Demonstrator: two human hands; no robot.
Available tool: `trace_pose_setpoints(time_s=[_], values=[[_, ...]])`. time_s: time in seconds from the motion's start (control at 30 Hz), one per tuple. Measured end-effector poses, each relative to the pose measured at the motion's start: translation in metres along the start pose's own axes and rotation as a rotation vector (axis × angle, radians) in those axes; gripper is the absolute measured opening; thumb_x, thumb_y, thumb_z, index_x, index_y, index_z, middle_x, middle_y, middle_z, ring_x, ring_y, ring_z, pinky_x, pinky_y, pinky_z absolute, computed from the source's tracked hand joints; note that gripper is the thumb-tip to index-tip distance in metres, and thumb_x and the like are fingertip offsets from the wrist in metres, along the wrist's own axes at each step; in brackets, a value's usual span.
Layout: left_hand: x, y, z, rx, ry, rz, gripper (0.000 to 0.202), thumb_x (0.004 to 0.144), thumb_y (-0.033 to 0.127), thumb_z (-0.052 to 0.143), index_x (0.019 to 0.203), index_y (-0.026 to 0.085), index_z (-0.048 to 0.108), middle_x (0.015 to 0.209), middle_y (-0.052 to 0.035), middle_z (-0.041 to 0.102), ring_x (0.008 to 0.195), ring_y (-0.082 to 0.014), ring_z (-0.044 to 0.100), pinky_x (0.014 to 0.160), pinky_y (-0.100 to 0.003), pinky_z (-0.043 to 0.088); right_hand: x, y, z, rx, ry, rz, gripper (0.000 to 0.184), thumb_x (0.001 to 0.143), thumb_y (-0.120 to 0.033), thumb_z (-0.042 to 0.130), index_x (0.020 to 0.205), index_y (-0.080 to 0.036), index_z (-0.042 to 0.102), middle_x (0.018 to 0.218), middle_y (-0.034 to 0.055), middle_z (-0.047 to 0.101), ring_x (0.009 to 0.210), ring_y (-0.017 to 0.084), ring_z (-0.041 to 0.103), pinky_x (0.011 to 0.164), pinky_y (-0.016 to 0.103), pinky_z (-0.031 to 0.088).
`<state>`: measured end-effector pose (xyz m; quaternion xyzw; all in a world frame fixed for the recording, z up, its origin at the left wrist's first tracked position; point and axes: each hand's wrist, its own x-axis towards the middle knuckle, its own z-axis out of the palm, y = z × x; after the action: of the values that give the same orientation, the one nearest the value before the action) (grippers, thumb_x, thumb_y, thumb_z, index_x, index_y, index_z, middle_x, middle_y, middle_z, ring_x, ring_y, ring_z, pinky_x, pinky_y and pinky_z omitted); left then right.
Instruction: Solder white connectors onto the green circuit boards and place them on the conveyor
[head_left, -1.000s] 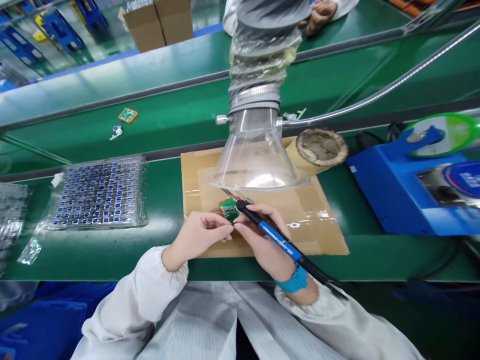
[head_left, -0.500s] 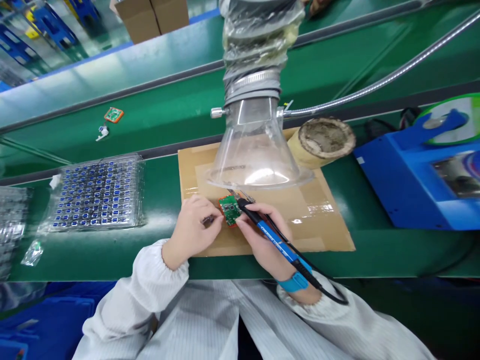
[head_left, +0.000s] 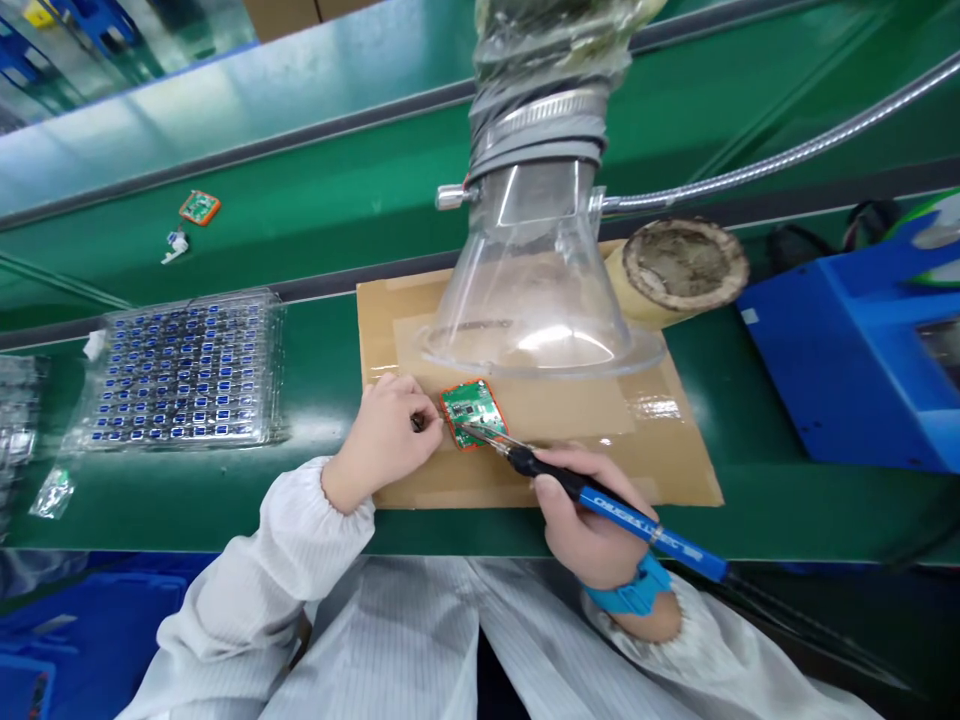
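Note:
A small green circuit board [head_left: 471,412] with an orange rim lies on a brown cardboard sheet [head_left: 675,455] below a clear fume hood [head_left: 536,290]. My right hand [head_left: 592,520] grips a blue-handled soldering iron [head_left: 637,520]; its metal tip touches the board's near edge. My left hand [head_left: 390,435] rests on the cardboard just left of the board, fingers curled around a small dark part at the board's left edge.
A clear tray of several blue parts [head_left: 180,370] lies at left. A blue machine [head_left: 862,350] stands at right, a round tan holder [head_left: 679,270] behind the cardboard. Another small board [head_left: 199,207] and a white part [head_left: 174,246] lie on the far green belt.
My right hand has drawn back to the right, so the iron now lies lower and its tip meets the board's near edge. The board now lies flat, more exposed. The view shifted slightly.

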<state>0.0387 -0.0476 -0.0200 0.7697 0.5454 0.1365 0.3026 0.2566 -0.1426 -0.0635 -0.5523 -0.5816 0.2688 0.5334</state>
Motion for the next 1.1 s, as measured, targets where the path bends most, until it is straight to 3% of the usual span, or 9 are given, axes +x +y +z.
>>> trace_pose_setpoints(time_s=[0.6,1.1], values=[[0.003,0.004,-0.001,0.067,-0.025,-0.011,0.017,0.085,0.016,0.062,0.068,0.018,0.063,0.08,-0.0039,0.064,0.089,-0.0217,0.055,0.085,-0.039,0.04,0.015,-0.013,0.007,-0.071,-0.019,-0.064,0.01,0.089,-0.019,0.07,0.097,-0.025,0.07,0.082,0.0021,0.074,0.07,0.019,0.072,0.063,0.03,0.059],[0.003,0.002,-0.003,0.048,-0.057,-0.002,0.019,0.086,0.016,0.062,0.067,0.018,0.064,0.085,-0.0043,0.066,0.091,-0.0215,0.056,0.083,-0.038,0.038,0.012,-0.011,0.005,-0.05,-0.049,-0.044,0.014,0.087,-0.02,0.071,0.1,-0.026,0.07,0.084,0.0035,0.074,0.075,0.021,0.073,0.067,0.035,0.06]])
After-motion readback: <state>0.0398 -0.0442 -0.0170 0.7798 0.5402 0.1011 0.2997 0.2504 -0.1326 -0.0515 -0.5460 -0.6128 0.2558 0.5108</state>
